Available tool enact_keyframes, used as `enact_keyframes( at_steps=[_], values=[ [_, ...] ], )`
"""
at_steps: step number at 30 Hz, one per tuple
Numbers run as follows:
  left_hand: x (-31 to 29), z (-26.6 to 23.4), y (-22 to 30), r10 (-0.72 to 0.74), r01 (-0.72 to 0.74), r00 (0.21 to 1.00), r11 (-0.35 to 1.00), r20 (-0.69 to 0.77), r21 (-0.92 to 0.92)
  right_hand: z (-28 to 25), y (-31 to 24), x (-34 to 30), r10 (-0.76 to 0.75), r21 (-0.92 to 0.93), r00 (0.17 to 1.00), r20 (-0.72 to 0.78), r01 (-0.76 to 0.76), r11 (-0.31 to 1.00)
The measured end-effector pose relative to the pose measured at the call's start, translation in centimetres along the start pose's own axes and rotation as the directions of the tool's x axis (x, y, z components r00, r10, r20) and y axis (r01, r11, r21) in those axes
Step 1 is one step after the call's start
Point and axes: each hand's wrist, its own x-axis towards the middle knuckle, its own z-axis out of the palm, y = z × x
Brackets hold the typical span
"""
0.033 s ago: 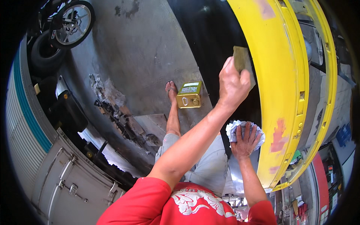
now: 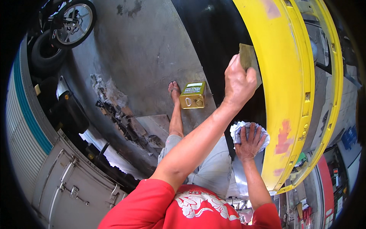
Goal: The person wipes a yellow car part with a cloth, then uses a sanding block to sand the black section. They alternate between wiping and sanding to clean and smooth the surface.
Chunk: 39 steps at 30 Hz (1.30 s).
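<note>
My left hand (image 2: 239,84) is closed around a thin, flat olive-brown sheet (image 2: 249,57), whose material I cannot make out. The sheet is held over the black panel (image 2: 217,34), close to its border with a curved yellow panel (image 2: 280,72). Lower down, my right hand (image 2: 248,145) lies with fingers spread on a crumpled white cloth (image 2: 235,131), at the edge of the yellow panel. Pinkish patches (image 2: 283,139) mark the yellow surface. The palm side of both hands is hidden.
A gold and green paint can (image 2: 193,100) stands on the floor beside my foot (image 2: 174,87). Debris (image 2: 110,91) and dark parts lie to the left. A motorcycle wheel (image 2: 74,24) and a tire (image 2: 46,57) are at the far left. Grey metal doors (image 2: 68,191) rise at lower left.
My left hand, with the olive-brown sheet, has shifted slightly farther away and a little right. My right hand and the cloth have stayed in place.
</note>
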Motion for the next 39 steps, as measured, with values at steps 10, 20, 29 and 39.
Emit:
enact_keyframes(
  at_steps=[10,20,29,39],
  values=[
    [0.8,-1.6,-0.3,-0.102,0.106,0.993,0.992,0.063,-0.063,-1.3,-0.4,0.6,0.017,0.014,0.998,0.056,-0.018,1.0],
    [-5.7,-21.9,-5.1,-0.389,0.381,0.919,0.918,-0.063,-0.113,-4.0,-3.7,26.8,0.117,-0.007,0.977,-0.181,-0.12,0.993],
    [-8.0,-27.7,-4.0,-0.488,0.479,0.868,0.872,-0.089,-0.101,-5.4,-7.3,42.3,-0.034,-0.035,0.933,-0.358,0.023,0.999],
    [-10.4,-31.2,-7.3,-0.6,0.61,0.791,0.789,0.12,-0.075,-4.5,-2.8,11.6,0.052,-0.15,0.997,-0.061,-0.06,0.987]
  ],
)
